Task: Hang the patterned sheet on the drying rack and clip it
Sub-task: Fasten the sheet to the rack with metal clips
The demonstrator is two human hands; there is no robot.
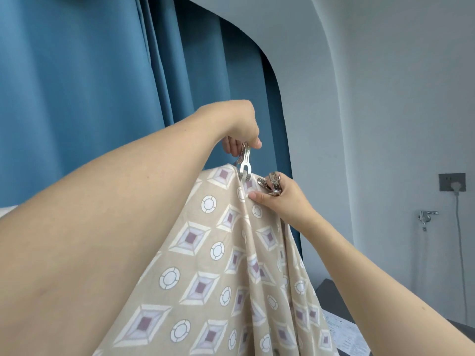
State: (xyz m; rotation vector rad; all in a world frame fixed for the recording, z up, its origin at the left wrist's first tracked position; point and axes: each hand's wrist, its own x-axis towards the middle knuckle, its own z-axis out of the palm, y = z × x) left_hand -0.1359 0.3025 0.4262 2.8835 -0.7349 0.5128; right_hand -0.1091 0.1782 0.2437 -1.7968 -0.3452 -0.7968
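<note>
Both forearms are filling the lower part of the view, the left one closest to the camera. Going from the fingers outward: the left hand [240,127] is pinching the handles of a metal clip [244,161] between thumb and fingers, and the clip is pointing straight down, its long axis upright, with its jaws sitting at the top fold of the patterned sheet [205,265]. I cannot tell if the jaws are already biting the cloth fully. Just beside it, to the right and a little lower, the right hand [279,200] is curling around some spare clips [271,183], while its thumb is pressing on the sheet to keep the fold in place. The sheet is hanging down from this ridge toward the camera; the drying rack under it is hidden by the cloth. For the coming move, the left hand is the nearer one to the ridge, directly above it. Behind, a blue curtain [90,98] is hanging, and a wall socket [452,181] is sitting on the right wall.
</note>
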